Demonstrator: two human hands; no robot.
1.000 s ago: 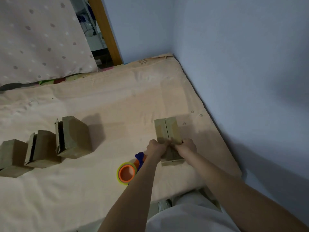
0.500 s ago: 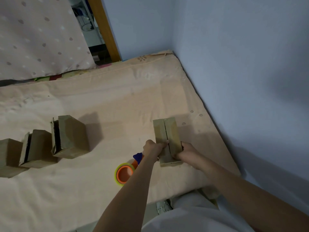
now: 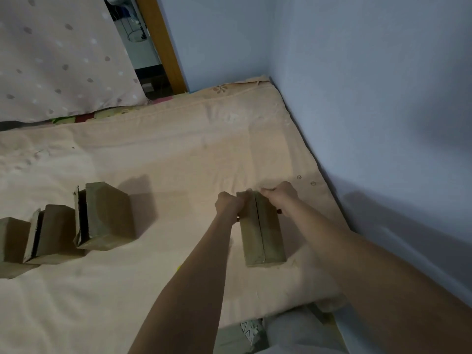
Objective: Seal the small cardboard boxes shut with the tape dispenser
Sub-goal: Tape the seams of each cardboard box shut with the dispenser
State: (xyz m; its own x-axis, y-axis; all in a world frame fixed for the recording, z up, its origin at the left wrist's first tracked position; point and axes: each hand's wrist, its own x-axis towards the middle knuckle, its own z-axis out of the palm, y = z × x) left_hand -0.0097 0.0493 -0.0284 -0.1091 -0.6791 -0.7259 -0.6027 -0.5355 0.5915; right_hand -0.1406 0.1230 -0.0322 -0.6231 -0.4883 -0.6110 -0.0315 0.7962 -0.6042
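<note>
Head view: both hands [image 3: 255, 200] at closed box's [image 3: 263, 236] far end

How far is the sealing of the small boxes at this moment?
Done: nothing clearly; no tape is visible on any box. In hand: left hand and right hand grip the far end of the box, flaps meeting along a seam. Left: three boxes wait at the left, two with gaping flaps. The tape dispenser is not visible.

Bare forearms [image 3: 194, 284], pale grey garment [image 3: 301, 335]
</note>
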